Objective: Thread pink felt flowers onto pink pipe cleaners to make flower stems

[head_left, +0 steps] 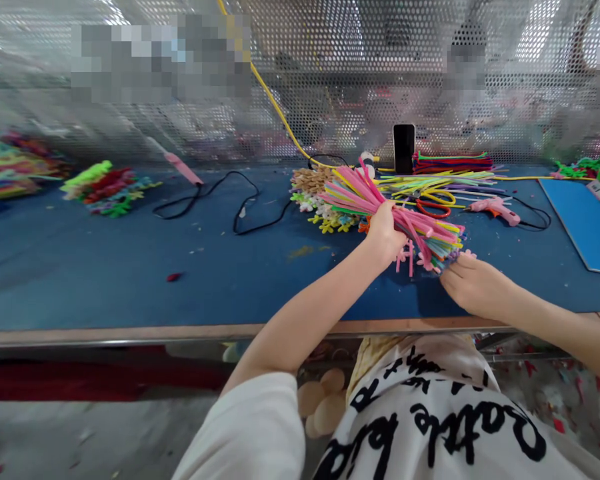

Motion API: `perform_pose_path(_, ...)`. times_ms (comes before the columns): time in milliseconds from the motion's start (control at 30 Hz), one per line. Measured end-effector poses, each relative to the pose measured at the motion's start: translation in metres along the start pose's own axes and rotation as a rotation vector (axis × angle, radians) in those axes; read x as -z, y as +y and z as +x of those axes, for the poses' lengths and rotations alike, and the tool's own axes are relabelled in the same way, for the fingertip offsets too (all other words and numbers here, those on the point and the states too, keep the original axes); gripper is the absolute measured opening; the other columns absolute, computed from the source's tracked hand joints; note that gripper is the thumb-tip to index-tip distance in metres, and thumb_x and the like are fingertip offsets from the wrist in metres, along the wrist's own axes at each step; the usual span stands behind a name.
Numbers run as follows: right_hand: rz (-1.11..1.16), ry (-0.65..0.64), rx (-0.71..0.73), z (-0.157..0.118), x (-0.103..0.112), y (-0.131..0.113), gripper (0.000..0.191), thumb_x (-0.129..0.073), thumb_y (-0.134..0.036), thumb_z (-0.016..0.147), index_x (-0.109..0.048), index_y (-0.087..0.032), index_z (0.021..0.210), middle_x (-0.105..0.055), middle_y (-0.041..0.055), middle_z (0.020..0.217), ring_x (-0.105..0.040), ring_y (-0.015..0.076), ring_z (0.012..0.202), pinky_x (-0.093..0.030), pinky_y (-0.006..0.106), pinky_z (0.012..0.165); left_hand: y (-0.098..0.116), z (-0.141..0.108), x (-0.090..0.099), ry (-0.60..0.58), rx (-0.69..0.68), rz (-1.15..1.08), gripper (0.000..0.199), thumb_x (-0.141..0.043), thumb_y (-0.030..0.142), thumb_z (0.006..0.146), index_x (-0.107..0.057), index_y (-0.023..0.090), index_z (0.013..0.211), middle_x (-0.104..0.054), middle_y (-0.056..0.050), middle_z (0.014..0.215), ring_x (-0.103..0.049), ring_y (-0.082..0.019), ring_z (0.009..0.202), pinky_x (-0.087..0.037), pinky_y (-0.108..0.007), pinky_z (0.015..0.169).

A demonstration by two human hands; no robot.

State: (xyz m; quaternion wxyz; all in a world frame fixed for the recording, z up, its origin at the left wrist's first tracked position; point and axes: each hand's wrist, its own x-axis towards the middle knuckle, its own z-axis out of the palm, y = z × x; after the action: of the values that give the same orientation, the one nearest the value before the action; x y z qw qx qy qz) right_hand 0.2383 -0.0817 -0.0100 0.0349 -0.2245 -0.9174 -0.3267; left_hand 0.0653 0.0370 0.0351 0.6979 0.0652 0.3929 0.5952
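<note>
A thick bundle of pipe cleaners (415, 223), mostly pink with yellow, green and blue, is gripped around its middle by my left hand (386, 233). At the bundle's lower right end, my right hand (467, 280) has its fingers pressed together by small pink and purple curled tips; what they hold, if anything, is hidden. Behind the bundle, brown, green and yellow flower-like pieces (325, 210) lie in a pile. Loose yellow and pale pipe cleaners (420, 181) are spread on the table beyond.
On the blue table (130, 280) are a pink glue gun (497, 210), a pink-handled tool (184, 168) with a black cord, an upright phone (404, 148), a blue board (580, 223) and colourful bundles (107, 189). A perforated metal screen (330, 87) stands behind.
</note>
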Motion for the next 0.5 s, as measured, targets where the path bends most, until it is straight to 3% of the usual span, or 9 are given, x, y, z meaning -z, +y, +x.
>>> perform_pose_path(200, -0.073, 0.11, 0.013, -0.007, 0.018, 0.022, 0.029, -0.053, -0.008, 0.098, -0.071, -0.018, 0.077, -0.065, 0.0061, 0.072, -0.054, 0.0208, 0.07, -0.042, 0.036, 0.079, 0.013, 0.012, 0.003, -0.016, -0.038, 0.003, 0.031, -0.051, 0.013, 0.096, -0.042, 0.021, 0.067, -0.045, 0.006, 0.054, -0.048, -0.01, 0.048, -0.046, -0.024, 0.059)
perform_pose_path(367, -0.107, 0.068, -0.11, -0.009, 0.035, 0.043, 0.029, -0.051, -0.01, 0.099, -0.068, -0.022, 0.078, -0.059, 0.0057, 0.069, -0.049, 0.0217, 0.07, -0.036, 0.037, 0.076, 0.01, 0.019, 0.007, -0.031, -0.061, 0.009, 0.034, -0.057, 0.011, 0.094, -0.039, 0.021, 0.066, -0.038, 0.008, 0.051, -0.04, -0.007, 0.043, -0.035, -0.02, 0.052)
perform_pose_path(500, -0.031, 0.032, -0.119, -0.014, 0.029, 0.048, 0.025, -0.051, -0.011, 0.098, -0.067, -0.023, 0.083, -0.059, 0.0052, 0.07, -0.048, 0.0213, 0.071, -0.034, 0.037, 0.078, 0.011, 0.019, 0.006, -0.089, -0.034, 0.024, 0.034, -0.05, 0.012, 0.095, -0.039, 0.022, 0.064, -0.041, 0.006, 0.049, -0.042, -0.008, 0.043, -0.039, -0.021, 0.05)
